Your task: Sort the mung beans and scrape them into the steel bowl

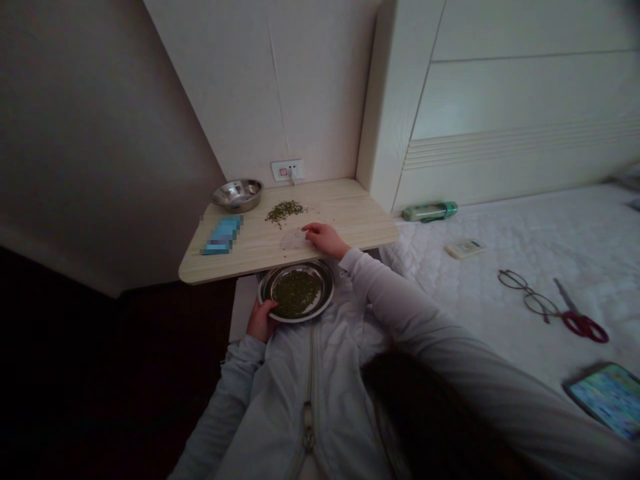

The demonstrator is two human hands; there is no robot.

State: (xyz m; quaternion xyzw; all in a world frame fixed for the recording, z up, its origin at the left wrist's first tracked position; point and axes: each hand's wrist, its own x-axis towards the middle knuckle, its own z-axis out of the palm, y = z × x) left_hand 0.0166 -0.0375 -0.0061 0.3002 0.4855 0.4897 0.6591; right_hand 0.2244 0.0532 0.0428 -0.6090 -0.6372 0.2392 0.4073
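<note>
My left hand grips the near left rim of a shallow steel bowl, thumb over the edge. Small green bits like beans or seeds spread over the bowl's bottom; their exact kind is too small to tell. The bowl is held at the table's front edge, above my lap. Over the wooden table, my right hand has its fingers bent and partly apart beside a thin whitish translucent piece. A loose pile of the same green bits lies just beyond it.
A second steel bowl and a blue pixelated item are on the table's left. A wall socket holds a plug. On the bed at right lie a green bottle, remote, glasses, scissors and phone.
</note>
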